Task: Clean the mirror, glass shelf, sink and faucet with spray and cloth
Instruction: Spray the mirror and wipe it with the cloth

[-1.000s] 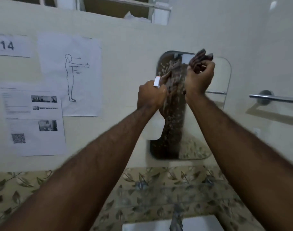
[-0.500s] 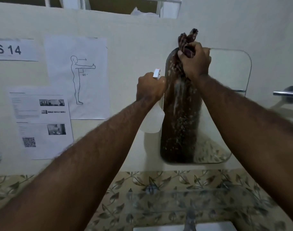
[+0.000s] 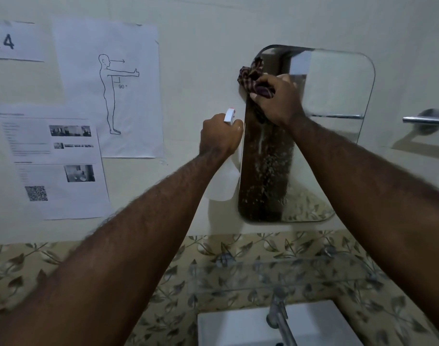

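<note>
A rounded mirror [image 3: 338,91] hangs on the pale wall, its left half speckled with spray droplets. My right hand [image 3: 278,98] presses a dark checked cloth [image 3: 252,77] against the mirror's upper left edge. My left hand [image 3: 219,136] grips a white spray bottle [image 3: 224,181] just left of the mirror, nozzle up. Below the mirror a glass shelf [image 3: 276,273] juts from the leaf-patterned tiles. A metal faucet [image 3: 278,315] stands over the white sink [image 3: 228,328] at the bottom.
Paper sheets [image 3: 108,88] are taped to the wall at left, one with a standing figure, one with a QR code. A chrome towel bar [image 3: 425,119] sticks out at the right. Leaf-patterned tiles [image 3: 26,265] run along below the wall.
My right hand has dropped with the cloth from above the mirror's top edge to its upper left side. The left hand stays beside the mirror with the bottle. The view tilted down.
</note>
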